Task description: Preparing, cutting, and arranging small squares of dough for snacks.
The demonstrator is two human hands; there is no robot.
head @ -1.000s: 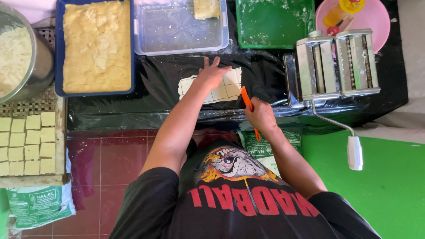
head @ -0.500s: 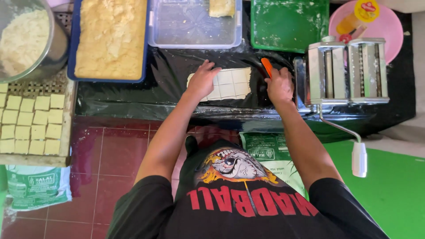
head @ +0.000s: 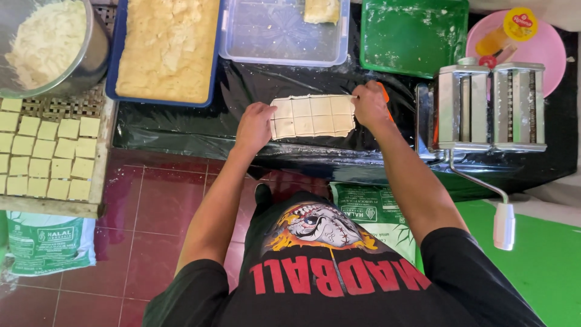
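Both hands have slid apart to the dough sheet's (head: 312, 116) ends. I see my left hand (head: 255, 125) pressing flat at 9 o'clock, my right hand (head: 368, 104) closed around an orange cutter (head: 384, 94) at 3 o'clock.

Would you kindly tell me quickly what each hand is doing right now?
Left hand: open, pressing flat on the dough sheet.
Right hand: closed on an orange-handled cutter.

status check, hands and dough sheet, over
left hand flat on dough sheet edge. right hand grips orange cutter at far edge. nothing in the way.
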